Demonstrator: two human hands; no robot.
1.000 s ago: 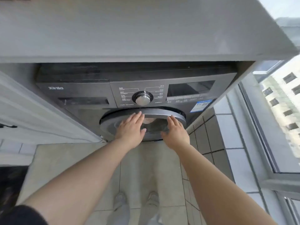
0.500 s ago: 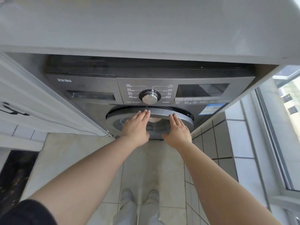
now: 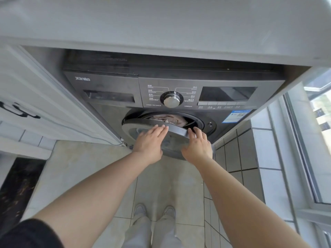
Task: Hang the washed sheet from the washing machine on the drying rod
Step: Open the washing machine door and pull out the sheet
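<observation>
Head view, looking down along both bare forearms. We are facing the dark grey washing machine [image 3: 111, 111], which is sitting under a pale counter [image 3: 161, 24]. The machine's round door [image 3: 172, 130] is standing partly ajar, its left side staying close to the machine front and its right side swinging out toward us.

- Our left hand [image 3: 149, 140] is lying flat on the door's front, fingers straight and together, gripping nothing.
- Our right hand [image 3: 198, 145] is curling its fingers round the door's free edge, toward the machine's right side.
- The sheet [image 3: 170, 119] is sitting inside the machine's drum opening, just behind the door's upper rim. It is showing as a crumpled pinkish-beige bundle, and neither hand is touching it.
- Above the door, a silver dial [image 3: 171, 100] is sitting mid-panel on the machine, with a dark display [image 3: 227, 93] toward the machine's right edge and a blue sticker [image 3: 234, 116] under that display.
- In front of the machine, our pale shoes [image 3: 141, 210] are standing on the tiled floor [image 3: 80, 167].
</observation>
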